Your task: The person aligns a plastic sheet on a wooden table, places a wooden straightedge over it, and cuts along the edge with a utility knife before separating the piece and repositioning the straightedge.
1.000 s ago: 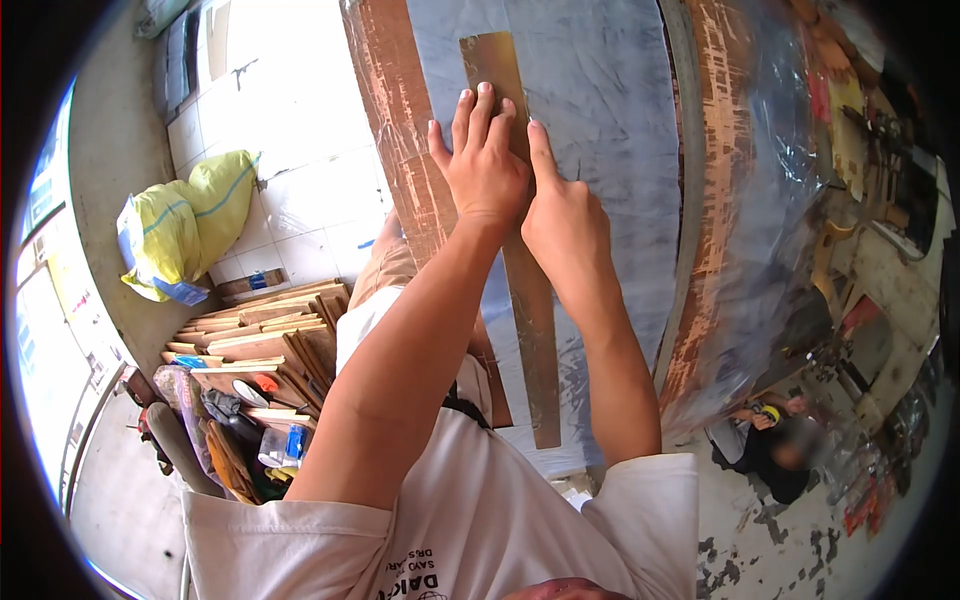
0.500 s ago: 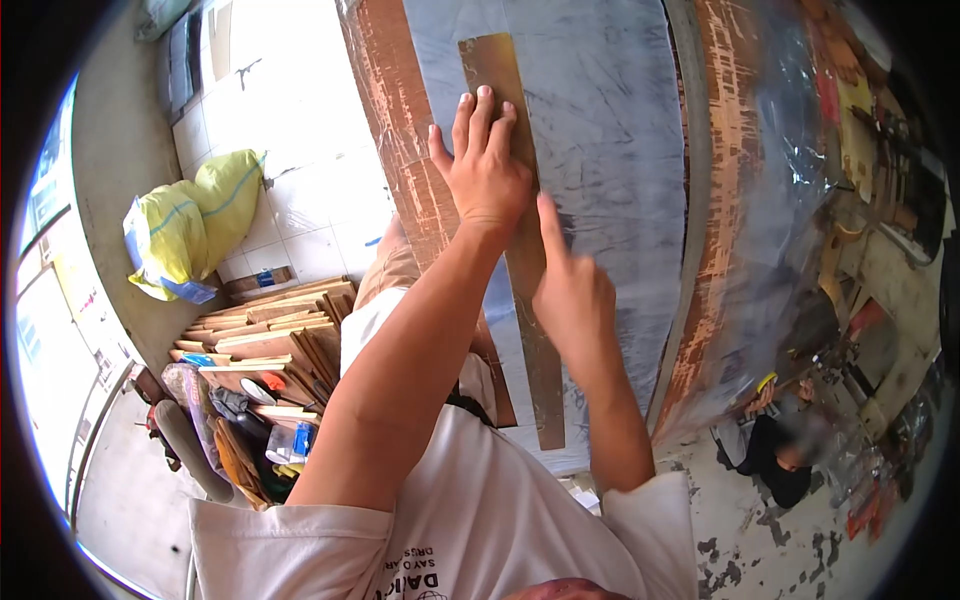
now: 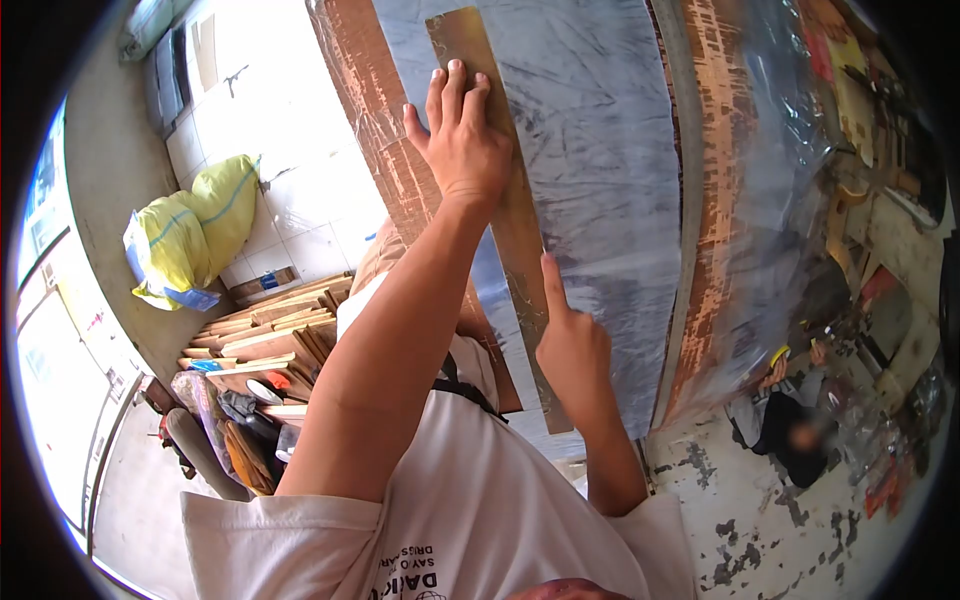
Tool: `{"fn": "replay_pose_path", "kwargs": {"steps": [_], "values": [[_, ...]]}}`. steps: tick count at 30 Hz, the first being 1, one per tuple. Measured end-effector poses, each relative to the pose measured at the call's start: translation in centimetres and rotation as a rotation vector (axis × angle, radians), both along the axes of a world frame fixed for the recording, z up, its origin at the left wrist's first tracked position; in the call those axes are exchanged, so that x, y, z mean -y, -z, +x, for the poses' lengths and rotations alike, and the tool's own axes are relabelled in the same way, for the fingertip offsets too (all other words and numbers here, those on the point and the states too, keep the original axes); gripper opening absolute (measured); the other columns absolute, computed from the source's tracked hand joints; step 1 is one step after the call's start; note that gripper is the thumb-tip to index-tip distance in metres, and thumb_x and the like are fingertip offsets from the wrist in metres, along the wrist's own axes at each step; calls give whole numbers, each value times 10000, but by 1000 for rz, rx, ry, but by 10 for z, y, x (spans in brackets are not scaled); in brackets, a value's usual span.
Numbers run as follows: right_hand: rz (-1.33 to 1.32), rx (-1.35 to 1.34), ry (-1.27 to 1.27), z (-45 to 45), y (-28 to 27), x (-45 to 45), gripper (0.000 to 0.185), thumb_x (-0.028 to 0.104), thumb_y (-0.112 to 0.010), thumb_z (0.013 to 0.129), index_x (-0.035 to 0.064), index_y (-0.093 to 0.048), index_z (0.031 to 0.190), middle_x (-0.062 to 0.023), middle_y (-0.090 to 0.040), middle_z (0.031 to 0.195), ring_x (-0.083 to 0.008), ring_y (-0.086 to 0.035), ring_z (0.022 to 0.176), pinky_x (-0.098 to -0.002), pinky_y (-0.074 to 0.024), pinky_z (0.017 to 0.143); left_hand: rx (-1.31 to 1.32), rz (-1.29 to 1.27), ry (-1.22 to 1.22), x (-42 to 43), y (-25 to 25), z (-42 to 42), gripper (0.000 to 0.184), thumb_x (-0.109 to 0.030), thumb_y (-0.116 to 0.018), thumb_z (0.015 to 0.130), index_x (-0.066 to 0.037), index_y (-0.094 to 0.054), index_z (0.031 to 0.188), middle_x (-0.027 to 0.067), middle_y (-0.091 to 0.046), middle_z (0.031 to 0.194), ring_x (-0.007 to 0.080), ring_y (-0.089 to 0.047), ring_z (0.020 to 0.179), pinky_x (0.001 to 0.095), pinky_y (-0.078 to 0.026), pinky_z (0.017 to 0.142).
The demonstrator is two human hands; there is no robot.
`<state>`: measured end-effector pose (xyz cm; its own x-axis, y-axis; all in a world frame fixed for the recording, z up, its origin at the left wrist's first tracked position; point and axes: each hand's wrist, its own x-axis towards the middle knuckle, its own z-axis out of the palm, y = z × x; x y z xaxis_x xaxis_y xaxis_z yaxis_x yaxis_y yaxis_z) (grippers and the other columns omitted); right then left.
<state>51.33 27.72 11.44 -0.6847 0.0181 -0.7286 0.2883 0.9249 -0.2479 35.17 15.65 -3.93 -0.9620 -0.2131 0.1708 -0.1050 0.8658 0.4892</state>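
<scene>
A long brown strip (image 3: 518, 225) lies lengthwise on a table covered in cloudy grey-blue sheeting (image 3: 600, 150). Flat on the strip's upper part rests my left hand (image 3: 465, 145), fingers spread and thumb out to the left. My right hand (image 3: 575, 345) is lower down at the strip's right edge. Its index finger is stretched along that edge, with the fingertip at the sheet, while the other fingers curl into the palm. Whatever those curled fingers hold, if anything, is hidden.
Torn brown cardboard (image 3: 375, 110) borders the sheeting. To the left are a yellow sack (image 3: 195, 235) and stacked wooden boards (image 3: 275, 335). Clear plastic wrap (image 3: 770, 200) covers the right side. A person in dark clothing (image 3: 785, 435) is low at the right.
My right hand has slid down along the strip's right edge towards my body. My left hand has stayed pressed on the strip. The view has shifted slightly.
</scene>
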Motion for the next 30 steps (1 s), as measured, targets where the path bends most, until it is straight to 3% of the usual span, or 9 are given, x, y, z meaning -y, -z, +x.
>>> {"fn": "replay_pose_path", "kwargs": {"steps": [7, 9, 13, 15, 16, 21, 23, 27, 30], "values": [[17, 34, 33, 6, -7, 2, 917, -28, -581, 814, 222, -229, 1622, -178, -593, 604, -410, -657, 586, -528, -502, 548, 5, 1, 6, -1, 0, 1, 465, -54, -563, 823, -191, -660, 1256, 3, -520, 1515, 217, -394, 1464, 549, -140, 1199], [-27, -62, 70, 8, -5, 0, 788, -1, -566, 894, 188, -284, 1605, -188, -613, 672, -404, -639, 610, -525, -490, 599, 5, 6, 5, 0, -1, 0, 373, -111, -592, 874, -180, -668, 1233, 18, -525, 1509, 229, -421, 1445, 571, -129, 1205], [-55, 5, 105, -9, -36, -9, 662, 56, -549, 961, 166, -342, 1579, -196, -673, 783, -400, -671, 684, -503, -505, 649, 12, 15, 5, 1, -2, -1, 459, -48, -565, 820, -182, -661, 1248, 7, -516, 1520, 218, -395, 1464, 552, -134, 1201], [-229, -307, 225, -18, -50, -17, 667, 81, -588, 964, 152, -336, 1578, -212, -707, 846, -415, -684, 701, -499, -513, 614, -13, 35, 2, 0, 1, 0, 453, -44, -566, 822, -182, -665, 1242, 11, -522, 1517, 219, -405, 1459, 551, -135, 1202], [-211, -339, 321, -30, -55, -14, 631, 95, -583, 973, 135, -356, 1560, -220, -719, 914, -436, -684, 759, -513, -505, 644, -11, 35, -2, 0, 0, 0, 453, -44, -566, 822, -182, -665, 1242, 11, -522, 1517, 219, -405, 1459, 551, -135, 1202], [-114, -265, 228, -82, -16, -12, 490, 107, -572, 975, 80, -438, 1446, -227, -717, 919, -454, -686, 825, -551, -503, 720, -25, 46, 6, 1, -4, 0, 446, -33, -560, 825, -189, -675, 1228, 12, -535, 1504, 223, -432, 1440, 551, -148, 1200], [-174, -439, 53, -98, 10, -9, 453, 88, -564, 961, 68, -453, 1400, -248, -709, 884, -462, -686, 809, -553, -519, 706, -21, 39, 4, 2, -5, -1, 443, -33, -561, 826, -189, -678, 1224, 11, -538, 1501, 223, -437, 1436, 550, -155, 1199], [-136, -430, 43, -132, 30, 8, 445, 56, -558, 932, 59, -463, 1367, -277, -692, 844, -486, -679, 782, -567, -530, 687, -5, 17, 2, 1, -8, 0, 434, -37, -563, 826, -188, -686, 1213, 11, -547, 1490, 222, -447, 1427, 545, -171, 1195], [-84, -342, 38, -150, 25, 19, 555, 49, -559, 907, 64, -424, 1446, -297, -683, 837, -496, -680, 760, -572, -536, 662, -9, 4, 3, 1, -6, -1, 401, -60, -573, 846, -183, -689, 1209, 15, -548, 1488, 225, -448, 1424, 546, -166, 1195]]}}
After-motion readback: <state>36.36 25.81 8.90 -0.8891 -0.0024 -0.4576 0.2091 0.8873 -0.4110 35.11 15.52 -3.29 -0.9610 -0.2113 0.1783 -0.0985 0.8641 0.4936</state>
